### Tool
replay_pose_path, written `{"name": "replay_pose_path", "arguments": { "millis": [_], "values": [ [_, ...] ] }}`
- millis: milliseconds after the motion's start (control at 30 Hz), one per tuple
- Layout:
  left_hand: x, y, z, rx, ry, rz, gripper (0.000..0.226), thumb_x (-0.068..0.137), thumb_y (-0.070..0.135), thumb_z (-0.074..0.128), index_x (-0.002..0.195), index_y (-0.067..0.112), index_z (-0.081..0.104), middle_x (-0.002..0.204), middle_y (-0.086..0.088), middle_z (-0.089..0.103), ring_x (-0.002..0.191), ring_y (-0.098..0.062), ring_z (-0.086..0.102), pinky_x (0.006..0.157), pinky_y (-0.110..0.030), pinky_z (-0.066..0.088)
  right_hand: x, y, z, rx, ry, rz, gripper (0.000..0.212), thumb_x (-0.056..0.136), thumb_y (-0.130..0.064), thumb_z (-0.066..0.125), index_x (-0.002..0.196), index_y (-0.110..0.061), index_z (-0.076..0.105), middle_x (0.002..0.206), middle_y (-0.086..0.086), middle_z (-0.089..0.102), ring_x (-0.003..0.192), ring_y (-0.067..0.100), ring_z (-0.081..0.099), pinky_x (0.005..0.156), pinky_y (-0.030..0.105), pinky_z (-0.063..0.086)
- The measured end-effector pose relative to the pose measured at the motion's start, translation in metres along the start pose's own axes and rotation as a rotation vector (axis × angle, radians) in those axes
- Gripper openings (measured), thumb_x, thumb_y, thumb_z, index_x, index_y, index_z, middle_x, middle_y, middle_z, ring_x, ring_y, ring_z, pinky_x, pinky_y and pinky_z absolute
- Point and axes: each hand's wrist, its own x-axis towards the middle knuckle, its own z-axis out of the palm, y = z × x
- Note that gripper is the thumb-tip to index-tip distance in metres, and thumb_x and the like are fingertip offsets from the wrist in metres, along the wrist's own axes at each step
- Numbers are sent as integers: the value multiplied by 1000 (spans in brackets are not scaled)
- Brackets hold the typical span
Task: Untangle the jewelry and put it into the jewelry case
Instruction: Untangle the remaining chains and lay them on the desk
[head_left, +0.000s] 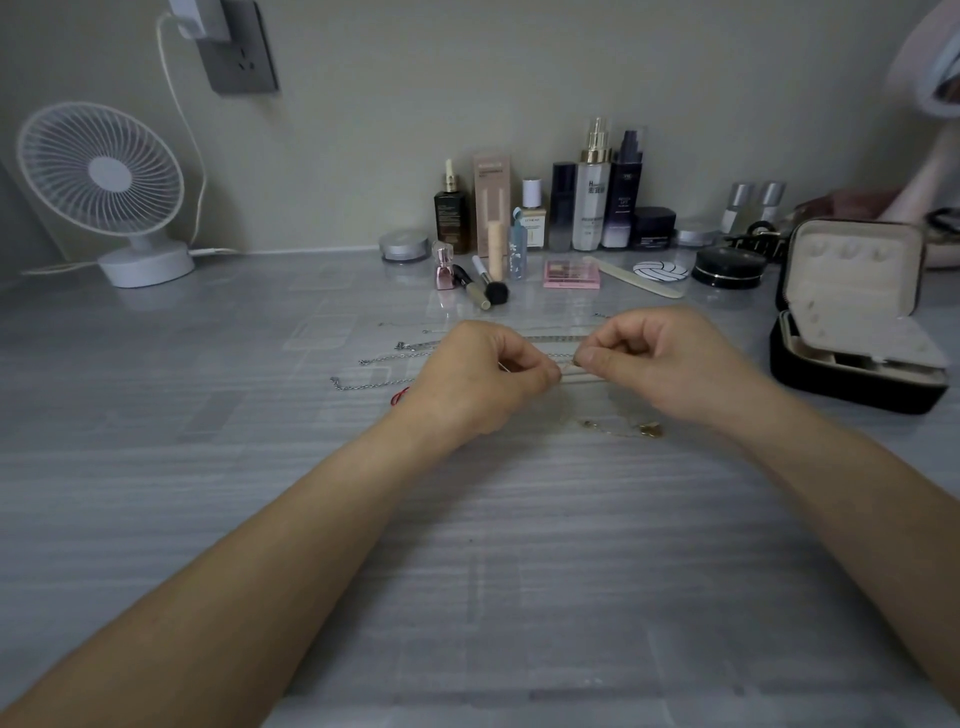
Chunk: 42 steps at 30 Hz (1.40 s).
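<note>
Several thin silver chains (384, 356) lie stretched side by side on the grey table, running left to right at mid-table. My left hand (478, 379) and my right hand (670, 358) meet over them, each pinching a fine chain (567, 358) between thumb and forefinger. A red cord (399, 397) pokes out beside my left wrist. A small gold piece of jewelry (649, 428) lies just below my right hand. The black jewelry case (852, 317) stands open at the right, with a beige lining and its lid upright.
Cosmetic bottles (592, 192), a makeup brush (488, 280), a pink palette (571, 273), a nail file (634, 278) and a black compact (727, 267) line the back of the table. A white desk fan (109, 192) stands at the back left.
</note>
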Motion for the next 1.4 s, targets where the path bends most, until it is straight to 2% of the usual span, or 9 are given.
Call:
{"name": "replay_pose_path", "arguments": {
  "millis": [133, 233, 367, 467, 667, 833, 1067, 1167, 1400],
  "values": [
    [2, -2, -4, 97, 42, 47, 12, 83, 26, 68, 71, 25, 68, 56, 10, 57, 45, 1, 52, 47, -16, 45, 1, 1, 0, -39, 20, -15, 14, 81, -21, 69, 69, -28, 65, 83, 20, 68, 68, 18, 54, 67, 29, 46],
    [4, -3, -6, 126, 80, 76, 16, 84, 27, 66, 68, 29, 65, 66, 3, 64, 61, -21, 62, 60, -31, 53, 1, 2, -1, -75, 26, -14, 13, 80, -22, 70, 70, -28, 66, 80, 18, 69, 65, 17, 54, 64, 28, 46],
    [6, -5, -8, 101, 103, 95, 17, 86, 24, 63, 70, 27, 62, 66, 12, 59, 56, 1, 53, 57, -15, 46, 1, 4, -3, -103, 32, 0, 15, 80, -22, 70, 68, -30, 65, 75, 12, 68, 60, 14, 52, 60, 25, 44],
    [6, -4, -8, 58, 93, 68, 13, 86, 18, 59, 74, 17, 64, 68, 7, 60, 54, 2, 51, 50, -9, 41, 2, 6, -4, -131, 35, 17, 12, 81, -22, 69, 71, -26, 67, 71, 7, 65, 56, 10, 49, 55, 17, 40],
    [9, 2, -13, -451, 24, -257, 13, 88, 17, 47, 77, 16, 53, 73, 3, 64, 62, -10, 56, 54, -25, 36, 3, 8, -6, -167, 50, 33, 15, 81, -22, 68, 68, -28, 65, 60, -2, 57, 46, 1, 44, 46, 8, 33],
    [8, 1, -13, -763, -93, -342, 18, 88, 19, 40, 72, 18, 46, 65, 3, 63, 60, -11, 53, 53, -25, 34, 5, 9, -5, -194, 45, 49, 16, 81, -22, 68, 66, -26, 65, 58, -5, 56, 42, -3, 44, 45, 7, 34],
    [10, -3, -10, -842, -71, -356, 23, 86, 22, 40, 65, 19, 47, 69, 4, 57, 66, -12, 53, 57, -25, 37, 2, 8, -4, -210, 22, 91, 16, 83, -24, 66, 68, -28, 63, 61, -10, 56, 49, 0, 48, 43, 5, 33],
    [10, -4, -9, -889, -73, -350, 25, 88, 25, 39, 64, 20, 45, 63, 5, 56, 66, -12, 54, 60, -25, 39, 2, 7, -4, -181, 26, 106, 15, 84, -21, 65, 69, -25, 63, 59, -12, 53, 49, 0, 48, 51, 13, 36],
    [9, -2, -9, -880, -83, -319, 27, 93, 32, 45, 68, 22, 46, 42, 10, 29, 45, -7, 35, 60, -24, 32, 2, 6, -3, -165, 49, 127, 16, 84, -20, 64, 69, -25, 62, 62, -7, 56, 55, 6, 48, 57, 19, 40]
  ]
}}
